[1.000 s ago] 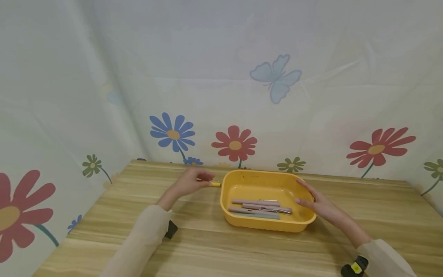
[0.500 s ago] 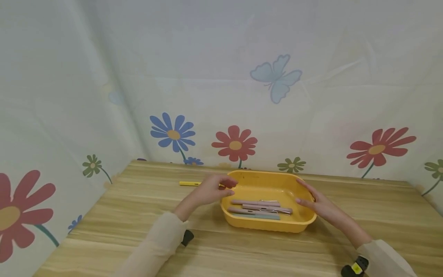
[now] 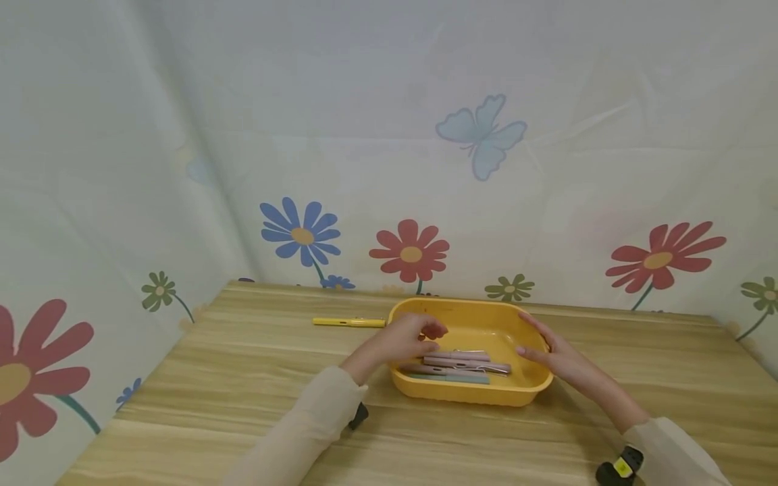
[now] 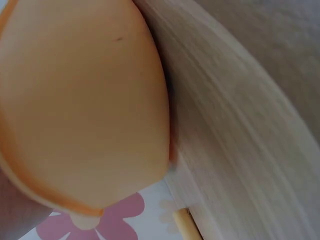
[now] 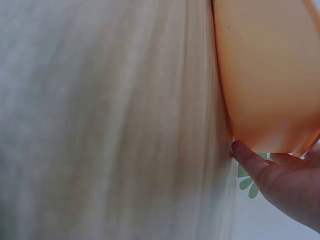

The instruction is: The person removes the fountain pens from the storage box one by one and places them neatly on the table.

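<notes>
A yellow plastic tray (image 3: 468, 395) stands on the wooden table, with pinkish pens (image 3: 467, 362) and a grey-green pen (image 3: 452, 378) lying inside. My left hand (image 3: 408, 336) hangs over the tray's left end, fingers loosely bent and nothing visible between them. It partly hides the pens' left ends. On the right, my right hand (image 3: 562, 356) grips the tray's end wall, and the right wrist view shows fingers against the outer wall (image 5: 270, 75). A yellow pen (image 3: 349, 322) lies on the table just left of the tray; its end (image 4: 187, 225) shows in the left wrist view.
The wooden table (image 3: 200, 385) reaches back to a pale curtain (image 3: 365, 135) printed with flowers and a butterfly. Black wrist cameras (image 3: 620, 467) sit below the beige sleeves.
My left hand has let go of the yellow pen, leaving it beside the tray, and has moved right over the tray's left end. My right hand stays on the tray.
</notes>
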`<state>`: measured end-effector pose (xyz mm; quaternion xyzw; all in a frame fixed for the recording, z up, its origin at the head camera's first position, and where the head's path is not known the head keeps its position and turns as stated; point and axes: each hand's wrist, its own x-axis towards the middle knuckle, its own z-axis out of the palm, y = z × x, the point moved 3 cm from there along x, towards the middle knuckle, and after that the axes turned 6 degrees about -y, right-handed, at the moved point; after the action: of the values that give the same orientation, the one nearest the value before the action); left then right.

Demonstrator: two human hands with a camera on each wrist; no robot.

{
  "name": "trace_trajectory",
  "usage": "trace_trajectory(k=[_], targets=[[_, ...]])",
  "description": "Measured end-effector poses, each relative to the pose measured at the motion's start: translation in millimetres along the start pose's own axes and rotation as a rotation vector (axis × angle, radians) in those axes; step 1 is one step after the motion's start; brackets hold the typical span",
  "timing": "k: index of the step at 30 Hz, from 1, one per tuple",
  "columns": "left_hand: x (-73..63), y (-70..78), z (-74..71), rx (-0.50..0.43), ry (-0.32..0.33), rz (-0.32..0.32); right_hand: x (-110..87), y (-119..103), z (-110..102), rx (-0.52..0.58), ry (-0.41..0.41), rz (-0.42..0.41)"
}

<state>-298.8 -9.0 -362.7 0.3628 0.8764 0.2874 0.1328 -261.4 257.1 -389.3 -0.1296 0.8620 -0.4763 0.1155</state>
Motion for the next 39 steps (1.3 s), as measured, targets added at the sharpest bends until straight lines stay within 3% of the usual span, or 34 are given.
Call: trace_trajectory(k=[9,17,32,39], targets=[[16.9,0.3,9.8,0.05,-0.042,-0.056,1.1,-0.8,0.7,0.012,-0.007,0.002],[25.6,-3.0,16.0,0.15,-0.083,-0.019,1.9,-0.8,0.8,0.002,-0.005,-0.002],[28.5,-3.0,20.4,0.296,-0.129,-0.078,1.6,-0.1,-0.6,-0.007,0.001,-0.017],[27.9,-2.8,22.1,0.305,-0.132,-0.095,1.1,-0.2,-0.9,-0.015,0.001,-0.037]])
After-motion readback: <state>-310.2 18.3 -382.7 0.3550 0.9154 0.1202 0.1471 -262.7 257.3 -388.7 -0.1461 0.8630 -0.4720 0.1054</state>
